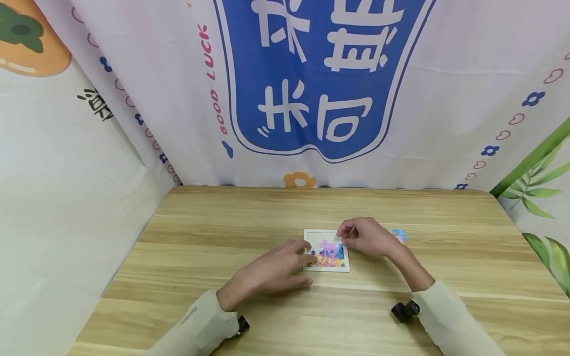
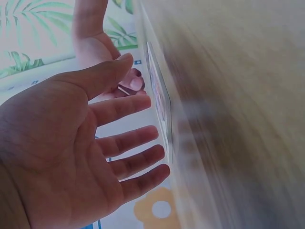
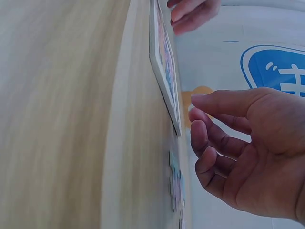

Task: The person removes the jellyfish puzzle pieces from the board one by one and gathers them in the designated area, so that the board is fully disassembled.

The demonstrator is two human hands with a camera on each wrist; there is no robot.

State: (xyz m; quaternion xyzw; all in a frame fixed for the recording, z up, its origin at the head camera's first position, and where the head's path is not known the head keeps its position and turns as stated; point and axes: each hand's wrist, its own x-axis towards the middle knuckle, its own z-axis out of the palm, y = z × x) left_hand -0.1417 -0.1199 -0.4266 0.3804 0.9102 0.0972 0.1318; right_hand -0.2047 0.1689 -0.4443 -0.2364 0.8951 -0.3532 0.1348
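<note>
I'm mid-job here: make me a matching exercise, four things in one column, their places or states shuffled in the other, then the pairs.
1. White-framed, rectangular picture-puzzle board
2. Thin, multicoloured loose puzzle pieces
3. Bare left hand
4. Bare right hand

A. Fingers curled, at the board's far right corner
B. Right of the board, partly hidden by the right wrist in the head view
C. Fingers spread, at the board's left side
D. Flat on the wood-grained table, partly filled with picture

Pairs: 1-D, 2-B, 3-C, 4-A
</note>
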